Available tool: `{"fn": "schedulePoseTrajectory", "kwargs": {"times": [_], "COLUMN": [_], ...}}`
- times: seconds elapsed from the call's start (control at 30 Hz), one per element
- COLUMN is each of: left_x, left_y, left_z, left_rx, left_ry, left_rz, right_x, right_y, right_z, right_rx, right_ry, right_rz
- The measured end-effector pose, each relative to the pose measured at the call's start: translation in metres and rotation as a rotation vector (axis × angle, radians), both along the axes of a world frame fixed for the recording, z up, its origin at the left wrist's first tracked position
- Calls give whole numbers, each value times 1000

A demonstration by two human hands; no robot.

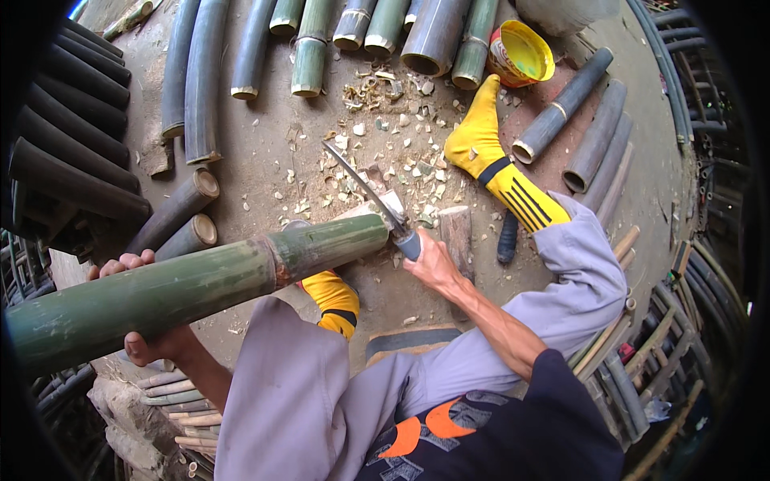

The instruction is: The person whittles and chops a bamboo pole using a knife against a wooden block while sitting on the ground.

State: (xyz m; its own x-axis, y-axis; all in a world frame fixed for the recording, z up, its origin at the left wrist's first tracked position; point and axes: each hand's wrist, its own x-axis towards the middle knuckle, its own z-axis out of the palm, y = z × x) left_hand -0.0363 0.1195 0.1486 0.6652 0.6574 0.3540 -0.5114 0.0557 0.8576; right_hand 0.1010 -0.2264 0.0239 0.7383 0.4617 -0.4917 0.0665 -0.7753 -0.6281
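Observation:
A thick green bamboo pole [200, 282] slants across the left half of the view, its far end resting near a small wooden block [383, 205]. My left hand [148, 309] is wrapped round the pole from below, thumb on the near side and fingertips over the far side. In my right hand [437, 263] is the grey handle of a machete [362, 186]. Its curved blade stands up past the pole's cut end and points to the far left. Whether the blade touches the bamboo, I cannot tell. Pale chips [409, 164] lie scattered beyond.
Cut bamboo lengths [311, 56] lie along the far side, with more at the left and right. A yellow-and-red tub [521, 54] stands near my yellow-socked right foot [481, 148]. Beside that leg lies a dark-handled tool [507, 237]; a short log piece [455, 236] is close to my right hand.

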Motion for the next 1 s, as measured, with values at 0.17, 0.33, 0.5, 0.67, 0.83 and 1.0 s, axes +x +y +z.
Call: {"fn": "schedulePoseTrajectory", "kwargs": {"times": [0.17,0.33,0.5,0.67,0.83,1.0], "left_x": [5,11,12,7,6,6], "left_y": [-3,-10,-11,-18,-23,-18], "left_z": [9,18,14,10,14,4], "left_rx": [40,-119,-372,-341,-288,-138], "left_ry": [58,116,219,172,241,67], "left_rz": [31,4,406,354,395,364], "right_x": [-8,4,3,-16,-7,-9], "right_y": [-11,0,-5,-9,-3,-11], "right_z": [1,-7,-3,4,2,11], "right_rx": [431,-8,38,521,-27,322], "right_ry": [-120,123,165,-333,65,-48], "right_rz": [-133,62,-48,-155,-46,-137]}}
